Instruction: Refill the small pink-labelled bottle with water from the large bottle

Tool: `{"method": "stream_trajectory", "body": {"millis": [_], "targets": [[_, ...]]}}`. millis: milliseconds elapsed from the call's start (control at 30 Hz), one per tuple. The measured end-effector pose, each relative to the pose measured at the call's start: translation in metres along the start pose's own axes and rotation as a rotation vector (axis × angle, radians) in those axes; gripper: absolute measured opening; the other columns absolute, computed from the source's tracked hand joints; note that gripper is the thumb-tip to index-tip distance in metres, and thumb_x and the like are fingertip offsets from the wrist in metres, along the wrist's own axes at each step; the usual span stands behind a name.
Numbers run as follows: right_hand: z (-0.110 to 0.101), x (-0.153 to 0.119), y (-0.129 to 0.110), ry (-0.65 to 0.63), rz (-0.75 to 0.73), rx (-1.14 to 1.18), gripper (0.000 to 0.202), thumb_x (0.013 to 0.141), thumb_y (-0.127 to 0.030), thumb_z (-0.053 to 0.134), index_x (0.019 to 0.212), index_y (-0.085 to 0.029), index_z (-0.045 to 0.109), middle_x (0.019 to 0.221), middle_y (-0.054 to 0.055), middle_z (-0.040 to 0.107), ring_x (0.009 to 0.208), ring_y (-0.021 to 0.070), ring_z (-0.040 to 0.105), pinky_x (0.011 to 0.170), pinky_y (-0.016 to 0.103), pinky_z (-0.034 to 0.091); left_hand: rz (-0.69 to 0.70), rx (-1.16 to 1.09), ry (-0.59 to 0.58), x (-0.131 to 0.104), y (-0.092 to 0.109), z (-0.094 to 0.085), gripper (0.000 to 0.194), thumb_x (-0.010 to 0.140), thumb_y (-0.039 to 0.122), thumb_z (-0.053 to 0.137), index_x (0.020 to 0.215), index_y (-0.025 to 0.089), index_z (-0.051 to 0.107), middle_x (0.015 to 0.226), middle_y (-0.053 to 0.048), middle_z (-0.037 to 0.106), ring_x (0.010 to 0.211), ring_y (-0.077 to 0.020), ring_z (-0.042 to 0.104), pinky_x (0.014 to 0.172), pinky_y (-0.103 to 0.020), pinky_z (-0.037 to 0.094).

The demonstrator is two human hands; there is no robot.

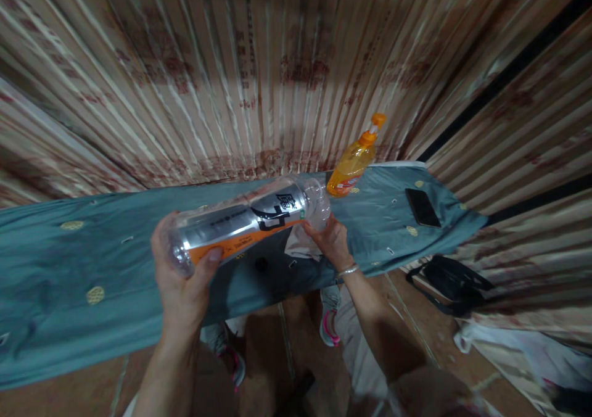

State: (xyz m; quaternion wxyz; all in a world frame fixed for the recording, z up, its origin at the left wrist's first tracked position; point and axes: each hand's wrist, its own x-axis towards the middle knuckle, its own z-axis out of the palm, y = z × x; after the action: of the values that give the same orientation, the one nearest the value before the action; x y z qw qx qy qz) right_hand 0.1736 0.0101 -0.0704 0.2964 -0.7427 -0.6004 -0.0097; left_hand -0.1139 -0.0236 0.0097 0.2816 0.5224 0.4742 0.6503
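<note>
A large clear plastic bottle [240, 222] with a silver and orange label lies tilted across the view, held above the table. My left hand [180, 284] is wrapped round its base at the left, thumb on the orange band. At the other end, my right hand [330, 241], with a silver bracelet at the wrist, grips the bottle's clear neck end; some of its fingers are hidden. Just below that hand, a pale cloth [300, 244] rests on the table. A small dark round thing [261, 263] lies under the bottle; I cannot make out its kind.
A green-blue patterned cloth covers the long table [115, 253]. An orange pump bottle [351, 167] stands near its back edge, and a black phone [422, 207] lies at the right. Pleated curtains [208, 84] hang behind. A black bag [451, 281] sits beyond the table's right front edge.
</note>
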Motion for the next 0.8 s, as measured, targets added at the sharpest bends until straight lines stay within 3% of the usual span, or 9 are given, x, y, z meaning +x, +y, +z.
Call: {"method": "stream_trajectory", "body": {"millis": [200,333,800], "targets": [[-0.0048,0.0013,-0.0073,-0.046,0.118,0.056,0.044,0.087,-0.038,0.085,0.122,-0.015,0.071,0.095,0.016,0.081,0.087,0.0289,0.08,0.076,0.036,0.061,-0.026,-0.066,0.005,0.0005,0.0009,0.0003,0.08,0.071,0.056,0.093,0.142,0.036,0.061,0.136,-0.007,0.064,0.122,-0.0301,0.065,0.12,-0.052,0.047],[-0.0054,0.0012,-0.0073,-0.041,0.11,0.07,0.045,0.086,-0.038,0.085,0.12,-0.012,0.07,0.095,0.016,0.081,0.087,0.0279,0.08,0.075,0.033,0.06,-0.018,-0.04,0.0,-0.0001,0.0018,-0.0007,0.081,0.071,0.057,0.092,0.142,0.036,0.061,0.135,-0.007,0.065,0.122,-0.0316,0.065,0.12,-0.054,0.047],[0.0011,0.0002,-0.0002,-0.021,0.089,0.081,0.044,0.085,-0.04,0.086,0.121,-0.019,0.07,0.096,0.013,0.082,0.089,0.0275,0.08,0.077,0.035,0.061,0.019,0.003,-0.01,0.0007,0.002,0.0,0.079,0.074,0.06,0.089,0.144,0.036,0.059,0.138,-0.008,0.065,0.125,-0.0331,0.065,0.12,-0.056,0.048]]}}
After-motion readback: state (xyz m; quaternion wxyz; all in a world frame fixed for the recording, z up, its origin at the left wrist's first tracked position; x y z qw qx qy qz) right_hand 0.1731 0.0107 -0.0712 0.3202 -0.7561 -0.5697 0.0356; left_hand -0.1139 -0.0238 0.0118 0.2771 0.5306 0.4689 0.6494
